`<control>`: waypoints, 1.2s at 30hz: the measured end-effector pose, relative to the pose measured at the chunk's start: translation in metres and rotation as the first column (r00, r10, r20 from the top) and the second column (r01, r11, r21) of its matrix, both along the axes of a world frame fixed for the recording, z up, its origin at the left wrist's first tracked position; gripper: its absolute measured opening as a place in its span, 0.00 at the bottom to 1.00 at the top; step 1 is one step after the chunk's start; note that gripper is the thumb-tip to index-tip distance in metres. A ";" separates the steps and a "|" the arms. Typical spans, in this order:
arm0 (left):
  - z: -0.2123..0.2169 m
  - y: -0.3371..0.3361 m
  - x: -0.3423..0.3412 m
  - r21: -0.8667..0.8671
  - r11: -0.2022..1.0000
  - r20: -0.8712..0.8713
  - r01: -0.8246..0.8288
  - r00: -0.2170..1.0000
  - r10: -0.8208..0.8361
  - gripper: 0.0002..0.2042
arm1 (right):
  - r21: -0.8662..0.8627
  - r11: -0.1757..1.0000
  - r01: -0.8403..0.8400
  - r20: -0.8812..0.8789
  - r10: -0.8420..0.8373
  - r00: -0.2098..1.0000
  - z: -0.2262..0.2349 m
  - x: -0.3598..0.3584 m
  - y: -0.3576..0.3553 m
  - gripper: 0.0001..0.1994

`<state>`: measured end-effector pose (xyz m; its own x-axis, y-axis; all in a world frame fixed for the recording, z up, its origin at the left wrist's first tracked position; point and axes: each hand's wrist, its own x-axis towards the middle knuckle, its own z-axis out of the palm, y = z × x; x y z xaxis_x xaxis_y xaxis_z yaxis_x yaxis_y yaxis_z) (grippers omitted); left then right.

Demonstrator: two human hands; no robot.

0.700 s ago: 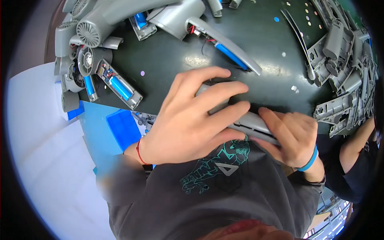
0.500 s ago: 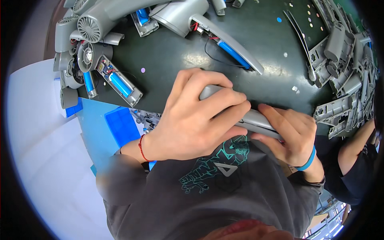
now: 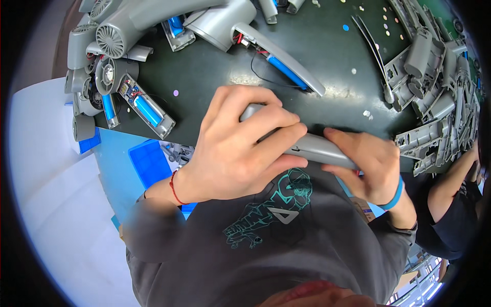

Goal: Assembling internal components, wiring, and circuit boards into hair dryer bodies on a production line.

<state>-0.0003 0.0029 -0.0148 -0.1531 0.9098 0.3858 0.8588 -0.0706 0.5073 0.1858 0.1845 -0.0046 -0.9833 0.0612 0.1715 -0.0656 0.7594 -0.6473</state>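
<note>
A long grey plastic handle casing [image 3: 323,150] lies across both hands in front of my chest, close to the near edge of the dark table. My left hand [image 3: 245,148] is wrapped over its left part, with the rounded end showing between thumb side and fingers. My right hand [image 3: 369,161] pinches its right end between thumb and fingers. A small slot shows in the casing's side; the rest is hidden under my fingers. Beyond my hands, a grey cylindrical fan body [image 3: 219,24] lies with its handle half opened, showing a blue battery cell [image 3: 287,72] and thin wires.
Grey fan bodies [image 3: 112,41] crowd the table's left, beside an opened handle with a blue cell [image 3: 147,110]. Tweezers [image 3: 372,51] lie near a heap of grey shell halves [image 3: 427,133] at right. A blue bin [image 3: 149,162] stands below left. Another person's arm [image 3: 452,187] is at right.
The casing has turned slightly in my hands, so a smoother side with a small slot faces up. My right fingers have shifted on its end. The whole view has moved a little.
</note>
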 end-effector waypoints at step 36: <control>-0.025 -0.027 -0.002 0.130 0.969 0.571 -0.211 0.815 0.101 0.42 | 0.092 0.954 0.284 0.034 -0.288 0.957 0.022 -0.023 0.009 0.15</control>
<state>-0.0025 -0.0245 -0.0393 -0.5252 0.7786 0.3435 0.4412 -0.0961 0.8923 0.1624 0.1931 0.0170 -0.9337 0.3284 0.1425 0.1915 0.7946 -0.5762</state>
